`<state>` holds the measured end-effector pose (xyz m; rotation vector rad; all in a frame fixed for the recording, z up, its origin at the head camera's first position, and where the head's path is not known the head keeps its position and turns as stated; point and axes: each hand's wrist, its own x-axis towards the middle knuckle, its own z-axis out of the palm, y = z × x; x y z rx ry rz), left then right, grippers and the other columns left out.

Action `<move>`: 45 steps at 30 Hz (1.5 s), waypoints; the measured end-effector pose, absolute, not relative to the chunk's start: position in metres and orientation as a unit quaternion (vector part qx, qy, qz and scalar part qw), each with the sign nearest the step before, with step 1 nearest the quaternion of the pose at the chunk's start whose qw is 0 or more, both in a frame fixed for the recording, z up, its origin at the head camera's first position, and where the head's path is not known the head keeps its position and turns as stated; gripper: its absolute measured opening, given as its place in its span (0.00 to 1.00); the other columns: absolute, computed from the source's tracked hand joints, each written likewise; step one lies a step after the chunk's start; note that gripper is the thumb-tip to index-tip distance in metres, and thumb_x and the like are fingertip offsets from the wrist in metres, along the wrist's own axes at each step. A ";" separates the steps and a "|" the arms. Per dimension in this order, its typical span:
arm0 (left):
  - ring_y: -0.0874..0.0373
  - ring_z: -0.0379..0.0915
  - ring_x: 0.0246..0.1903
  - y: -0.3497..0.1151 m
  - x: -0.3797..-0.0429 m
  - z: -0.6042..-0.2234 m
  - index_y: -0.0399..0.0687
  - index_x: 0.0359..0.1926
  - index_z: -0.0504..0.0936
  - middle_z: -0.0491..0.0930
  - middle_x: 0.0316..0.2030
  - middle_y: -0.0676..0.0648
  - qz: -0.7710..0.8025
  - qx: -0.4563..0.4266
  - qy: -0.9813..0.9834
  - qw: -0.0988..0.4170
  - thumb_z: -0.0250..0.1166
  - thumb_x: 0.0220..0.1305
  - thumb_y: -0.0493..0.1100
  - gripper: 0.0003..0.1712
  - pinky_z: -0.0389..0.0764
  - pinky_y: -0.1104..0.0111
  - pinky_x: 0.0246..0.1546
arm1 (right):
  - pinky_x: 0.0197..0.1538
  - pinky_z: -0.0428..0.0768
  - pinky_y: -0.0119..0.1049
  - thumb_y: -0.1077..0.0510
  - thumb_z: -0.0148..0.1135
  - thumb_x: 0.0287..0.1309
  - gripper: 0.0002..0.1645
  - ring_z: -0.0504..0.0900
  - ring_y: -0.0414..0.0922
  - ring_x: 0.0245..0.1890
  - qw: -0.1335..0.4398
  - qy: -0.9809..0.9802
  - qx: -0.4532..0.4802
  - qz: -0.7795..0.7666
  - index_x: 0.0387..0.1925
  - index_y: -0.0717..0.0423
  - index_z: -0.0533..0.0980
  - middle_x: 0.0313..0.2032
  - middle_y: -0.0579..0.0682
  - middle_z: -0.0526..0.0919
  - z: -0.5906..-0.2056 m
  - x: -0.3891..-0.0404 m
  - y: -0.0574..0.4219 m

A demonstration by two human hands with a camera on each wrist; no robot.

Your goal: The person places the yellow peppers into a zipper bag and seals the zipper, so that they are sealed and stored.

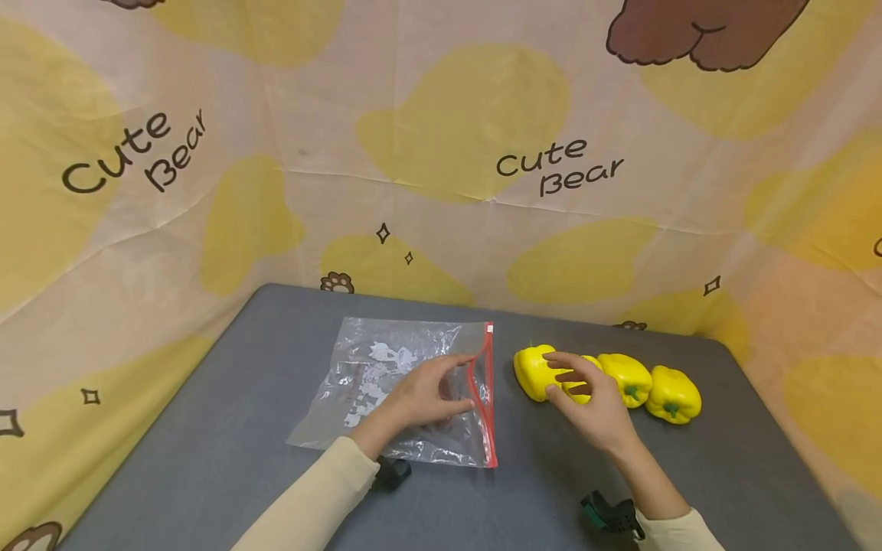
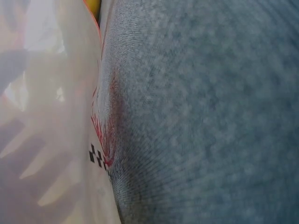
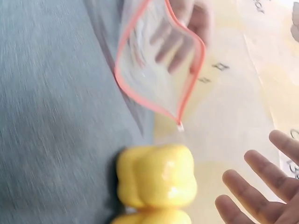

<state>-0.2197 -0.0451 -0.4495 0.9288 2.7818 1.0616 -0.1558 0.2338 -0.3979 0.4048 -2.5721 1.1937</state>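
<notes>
A clear zip bag [image 1: 400, 337] with white printing lies on the table, its red-edged mouth [image 3: 122, 86] gaping toward the right. My left hand [image 1: 416, 394] rests over the bag, thumb and index finger apart, their tips right at the red edge. In the right wrist view its fairly straight fingers [image 3: 175, 51] show through the plastic. Several yellow bell peppers [image 1: 674, 394] stand in a row to the right of the bag. Over the left part of that row, my right hand [image 1: 599, 405] spreads its fingers and overlaps one pepper. The nearest pepper to the bag [image 1: 534, 373] is partly uncovered.
The grey table [image 1: 207, 428] ends at a printed cloth backdrop [image 1: 441, 153], which also runs along both sides. Black devices are worn at my left wrist [image 1: 393, 474] and right wrist [image 1: 609, 513].
</notes>
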 end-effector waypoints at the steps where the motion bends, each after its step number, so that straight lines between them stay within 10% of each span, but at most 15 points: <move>1: 0.59 0.75 0.43 -0.045 -0.219 -0.450 0.60 0.70 0.64 0.72 0.64 0.55 0.340 0.297 0.892 0.009 0.71 0.52 0.58 0.44 0.76 0.61 0.52 | 0.43 0.80 0.47 0.60 0.65 0.56 0.24 0.83 0.55 0.43 0.145 -0.891 0.138 0.408 0.56 0.53 0.76 0.50 0.55 0.82 -0.396 -0.156 0.237; 13: 0.69 0.74 0.24 -0.047 -0.220 -0.451 0.61 0.69 0.65 0.81 0.42 0.51 0.355 0.296 0.886 0.018 0.70 0.53 0.58 0.43 0.75 0.71 0.33 | 0.42 0.77 0.56 0.58 0.65 0.55 0.25 0.80 0.60 0.45 0.221 -0.913 0.095 0.328 0.56 0.56 0.76 0.52 0.58 0.80 -0.387 -0.154 0.279; 32: 0.62 0.77 0.33 -0.047 -0.219 -0.449 0.65 0.69 0.65 0.75 0.58 0.59 0.353 0.287 0.890 0.012 0.71 0.53 0.58 0.42 0.75 0.69 0.40 | 0.36 0.70 0.63 0.44 0.61 0.58 0.31 0.72 0.65 0.50 0.206 -0.952 -0.062 0.218 0.59 0.54 0.74 0.56 0.68 0.73 -0.400 -0.155 0.366; 45: 0.67 0.75 0.30 -0.046 -0.219 -0.449 0.64 0.69 0.65 0.77 0.55 0.58 0.351 0.286 0.892 0.016 0.70 0.53 0.59 0.43 0.76 0.69 0.38 | 0.30 0.66 0.43 0.36 0.62 0.55 0.40 0.72 0.60 0.41 0.154 -0.952 -0.135 0.226 0.60 0.59 0.72 0.53 0.71 0.70 -0.423 -0.153 0.391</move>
